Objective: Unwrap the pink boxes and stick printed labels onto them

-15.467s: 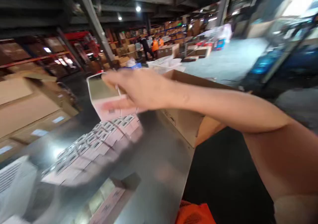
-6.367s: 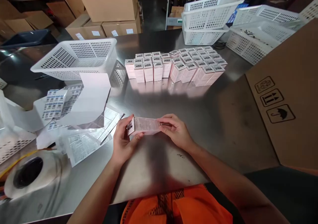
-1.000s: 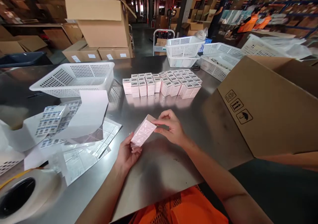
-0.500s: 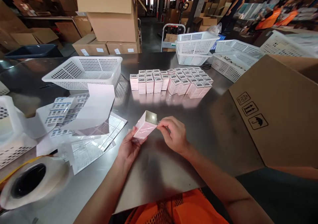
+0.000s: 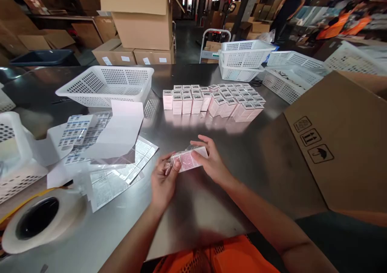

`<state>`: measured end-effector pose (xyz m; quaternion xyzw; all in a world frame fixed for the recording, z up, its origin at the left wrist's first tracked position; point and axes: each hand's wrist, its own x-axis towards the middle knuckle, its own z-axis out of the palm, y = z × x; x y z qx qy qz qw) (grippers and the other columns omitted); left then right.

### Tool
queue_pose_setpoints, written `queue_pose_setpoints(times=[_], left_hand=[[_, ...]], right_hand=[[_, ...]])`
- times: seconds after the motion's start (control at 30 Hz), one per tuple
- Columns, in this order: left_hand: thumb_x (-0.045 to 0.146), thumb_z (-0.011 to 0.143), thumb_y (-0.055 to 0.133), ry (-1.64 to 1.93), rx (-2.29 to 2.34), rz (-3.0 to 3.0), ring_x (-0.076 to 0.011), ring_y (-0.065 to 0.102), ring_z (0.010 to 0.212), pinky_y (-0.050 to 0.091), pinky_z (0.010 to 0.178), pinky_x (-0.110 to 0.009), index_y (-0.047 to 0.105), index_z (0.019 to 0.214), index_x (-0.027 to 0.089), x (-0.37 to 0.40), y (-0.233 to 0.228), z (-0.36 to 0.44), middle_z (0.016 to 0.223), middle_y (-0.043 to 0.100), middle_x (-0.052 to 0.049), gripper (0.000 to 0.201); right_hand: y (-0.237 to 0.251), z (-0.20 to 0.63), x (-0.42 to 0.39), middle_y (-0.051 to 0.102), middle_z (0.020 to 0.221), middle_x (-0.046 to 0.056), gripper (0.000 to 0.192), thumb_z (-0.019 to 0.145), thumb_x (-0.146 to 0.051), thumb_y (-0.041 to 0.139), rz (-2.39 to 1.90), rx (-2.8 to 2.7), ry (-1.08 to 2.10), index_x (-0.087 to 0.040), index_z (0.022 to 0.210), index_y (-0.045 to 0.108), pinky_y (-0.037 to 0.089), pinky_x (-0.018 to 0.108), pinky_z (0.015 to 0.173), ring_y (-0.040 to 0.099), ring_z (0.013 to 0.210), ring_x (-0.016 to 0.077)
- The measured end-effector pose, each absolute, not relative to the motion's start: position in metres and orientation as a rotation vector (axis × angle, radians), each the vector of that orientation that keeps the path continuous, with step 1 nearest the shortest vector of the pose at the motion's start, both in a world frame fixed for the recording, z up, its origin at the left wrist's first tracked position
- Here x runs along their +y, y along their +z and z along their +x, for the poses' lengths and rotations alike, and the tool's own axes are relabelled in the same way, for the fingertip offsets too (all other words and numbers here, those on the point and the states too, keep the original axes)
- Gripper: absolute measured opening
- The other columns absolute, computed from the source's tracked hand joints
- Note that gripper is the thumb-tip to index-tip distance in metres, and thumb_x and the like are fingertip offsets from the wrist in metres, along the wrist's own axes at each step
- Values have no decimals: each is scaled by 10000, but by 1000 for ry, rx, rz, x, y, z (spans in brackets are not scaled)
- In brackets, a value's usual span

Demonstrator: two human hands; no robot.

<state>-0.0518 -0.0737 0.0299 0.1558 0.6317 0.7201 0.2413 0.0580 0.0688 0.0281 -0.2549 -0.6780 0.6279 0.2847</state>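
A small pink and white carton (image 5: 187, 160) lies nearly level between my two hands above the steel table. Loose clear plastic wrap bunches at its left end and along its upper edge. My left hand (image 5: 165, 180) grips that left end and the wrap, thumb on the printed face. At the right end, my right hand (image 5: 213, 160) pinches the carton with its thumb in front, while some fingers reach up behind it. Beyond my hands, rows of similar upright pink cartons (image 5: 223, 99) stand close together, label stickers on their tops.
Sticker sheets (image 5: 77, 130) and white papers (image 5: 117, 132) lie at left, near a large tape roll (image 5: 42, 220). White baskets (image 5: 105, 85) stand at back left and back right. A big cardboard box (image 5: 332, 152) fills the right side. People in the right background.
The carton has turned from a tilted, end-up pose to lying lengthwise, printed face toward me. My right hand has moved from pinching near its top edge to gripping its right end.
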Motion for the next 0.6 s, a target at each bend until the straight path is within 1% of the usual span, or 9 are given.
queue_pose_setpoints(times=[0.03, 0.1, 0.2, 0.3, 0.37, 0.43, 0.5, 0.57, 0.6], left_hand=[[296, 729, 801, 1942, 1809, 536, -228, 662, 1001, 500, 880, -297, 668, 709, 212, -76, 30, -50, 948, 717, -46, 158], [329, 791, 743, 1991, 1850, 582, -229, 675, 985, 494, 898, -321, 542, 620, 214, -79, 33, -51, 870, 706, -36, 288], [323, 776, 754, 2248, 1711, 336, -146, 644, 702, 533, 726, -280, 352, 618, 219, -84, 45, -58, 652, 583, 50, 444], [273, 688, 817, 2406, 1468, 198, -68, 426, 490, 418, 480, -187, 329, 659, 216, -89, 56, -69, 584, 456, 99, 493], [302, 658, 838, 2375, 1459, 214, -64, 374, 490, 356, 441, -172, 351, 675, 217, -91, 56, -76, 581, 426, 97, 494], [371, 646, 845, 2239, 1625, 290, -71, 396, 536, 374, 475, -175, 425, 706, 218, -93, 49, -82, 615, 434, 84, 451], [415, 642, 843, 2047, 1845, 413, -76, 420, 584, 386, 520, -184, 498, 749, 214, -93, 38, -88, 667, 452, 69, 413], [412, 663, 823, 1894, 2014, 564, -81, 437, 610, 388, 556, -195, 529, 764, 208, -91, 27, -91, 690, 468, 58, 372], [402, 677, 805, 1855, 2048, 638, -90, 465, 634, 403, 584, -203, 540, 772, 206, -90, 23, -93, 707, 494, 49, 343]], right_hand=[[30, 54, 77, 606, 1259, 100, 687, 733, -580, 753, -720, -1782, 1729, -258, 1265, 461, 550, 355, 825, 650, 1028, 211], [32, 50, 99, 647, 1108, 65, 596, 719, -623, 740, -738, -1795, 1766, -237, 1122, 530, 563, 321, 712, 675, 896, 190], [29, 52, 130, 663, 883, 28, 575, 720, -726, 665, -719, -1895, 1779, -211, 952, 558, 552, 302, 588, 669, 712, 165], [24, 54, 140, 685, 779, 23, 574, 648, -726, 721, -662, -2104, 1721, -191, 814, 595, 552, 310, 573, 667, 649, 170], [23, 48, 138, 706, 767, 14, 503, 584, -628, 820, -612, -2277, 1613, -197, 781, 651, 559, 316, 598, 679, 658, 184], [25, 39, 138, 732, 844, 6, 427, 551, -509, 884, -588, -2408, 1416, -227, 816, 704, 572, 345, 719, 700, 776, 212], [31, 30, 150, 729, 1044, 32, 380, 641, -423, 862, -633, -2441, 1143, -247, 944, 717, 512, 412, 946, 668, 1022, 255], [42, 26, 176, 641, 1283, 100, 337, 813, -317, 730, -738, -2392, 859, -221, 1129, 665, 311, 517, 1139, 519, 1281, 301], [48, 25, 193, 576, 1371, 142, 337, 871, -235, 639, -794, -2360, 734, -191, 1205, 623, 197, 574, 1174, 423, 1369, 323]])
